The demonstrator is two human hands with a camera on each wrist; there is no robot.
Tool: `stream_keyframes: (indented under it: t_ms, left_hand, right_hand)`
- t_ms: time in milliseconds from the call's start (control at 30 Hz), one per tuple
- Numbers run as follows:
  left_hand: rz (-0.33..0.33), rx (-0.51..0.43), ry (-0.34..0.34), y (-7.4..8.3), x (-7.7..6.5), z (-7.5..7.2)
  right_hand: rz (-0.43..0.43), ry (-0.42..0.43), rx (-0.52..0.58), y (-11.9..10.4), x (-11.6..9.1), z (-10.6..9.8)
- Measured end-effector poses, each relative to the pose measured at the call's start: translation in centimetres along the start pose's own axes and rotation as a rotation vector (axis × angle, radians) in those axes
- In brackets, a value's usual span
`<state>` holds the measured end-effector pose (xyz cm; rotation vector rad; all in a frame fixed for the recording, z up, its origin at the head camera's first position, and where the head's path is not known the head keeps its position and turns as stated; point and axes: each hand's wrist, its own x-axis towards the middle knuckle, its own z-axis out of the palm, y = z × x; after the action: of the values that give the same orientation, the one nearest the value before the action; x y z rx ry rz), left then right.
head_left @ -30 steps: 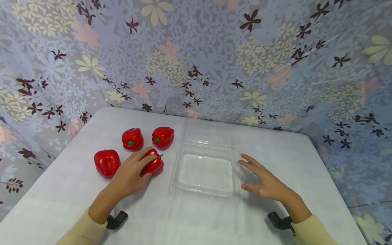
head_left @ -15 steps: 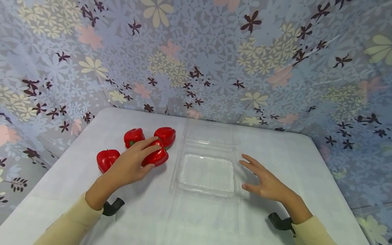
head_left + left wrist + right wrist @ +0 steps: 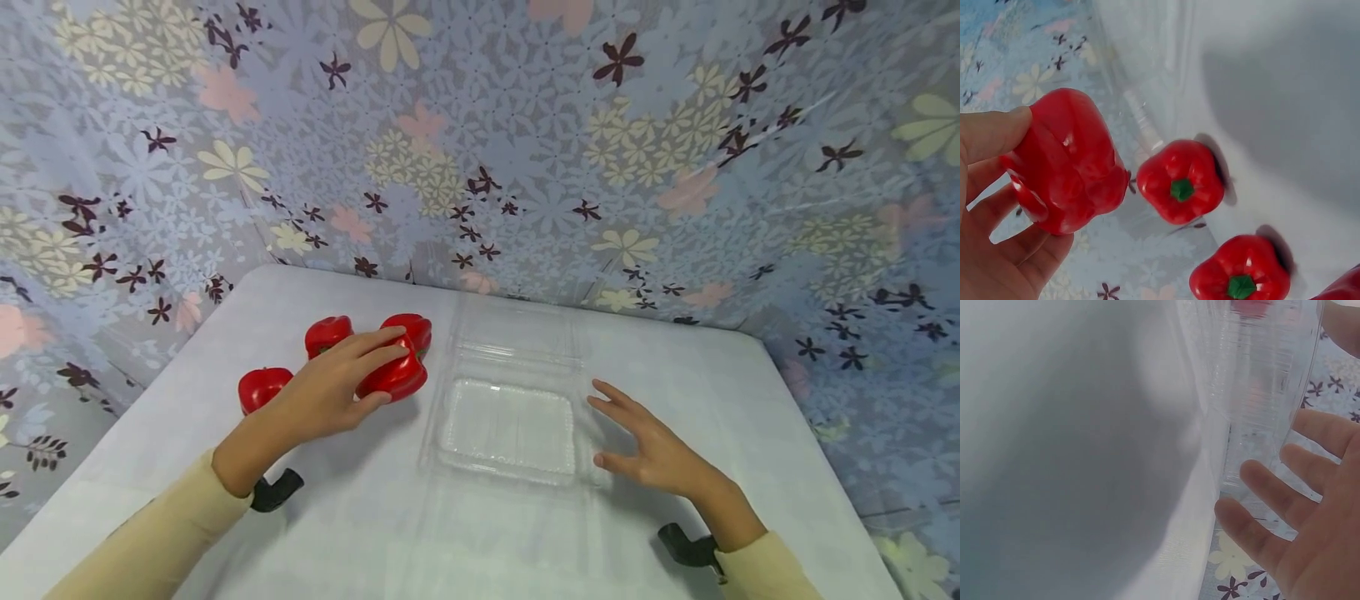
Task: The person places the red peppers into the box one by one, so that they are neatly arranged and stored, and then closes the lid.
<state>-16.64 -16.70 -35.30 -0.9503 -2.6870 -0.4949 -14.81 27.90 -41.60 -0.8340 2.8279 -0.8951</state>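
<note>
My left hand (image 3: 330,392) grips a red bell pepper (image 3: 1069,162), thumb on one side and fingers curled round the other. In the head view the held pepper overlaps another red pepper (image 3: 415,327) behind it and casts a shadow on the table. Two more red peppers lie by that hand, one at the back (image 3: 327,333) and one to the left (image 3: 262,388), partly covered by it. A clear plastic container (image 3: 506,477) stands in the middle with its lid folded back. Beside its right edge, my right hand (image 3: 648,442) holds nothing, its fingers spread and relaxed.
The table (image 3: 720,358) has a white cover and ends at a flower-patterned wall covering (image 3: 525,167) behind. A black wrist mount (image 3: 277,490) juts from the left sleeve, another (image 3: 686,546) from the right.
My left hand has lifted the pepper it grips and carried it a little to the right and back, toward the container. My right hand stays where it was.
</note>
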Motion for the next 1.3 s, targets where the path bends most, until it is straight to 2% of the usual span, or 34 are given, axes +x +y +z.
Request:
stream_keyframes:
  t_ms: [200,300,567,833,1100,1300]
  left_hand:
    - [0.058,0.032,-0.014,0.3,-0.3,0.0]
    - [0.063,0.027,-0.008,0.5,-0.1,0.0]
    - [0.094,0.014,-0.052,1.8,1.5,0.9]
    - [0.160,-0.006,-0.061,2.9,3.1,1.9]
    - [0.131,-0.116,-0.130,3.5,4.9,3.7]
    - [0.115,-0.135,-0.190,4.2,6.0,4.6]
  right_hand:
    - [0.005,-0.019,-0.015,-0.3,0.4,-0.1]
    - [0.006,-0.026,-0.021,-0.4,0.5,-0.1]
    - [0.031,-0.031,-0.004,-0.4,0.0,0.0]
    - [-0.008,-0.002,-0.017,-0.2,-0.3,0.1]
    - [-0.006,-0.003,-0.019,0.0,0.0,-0.1]
    - [-0.009,-0.002,0.017,-0.2,0.0,0.1]
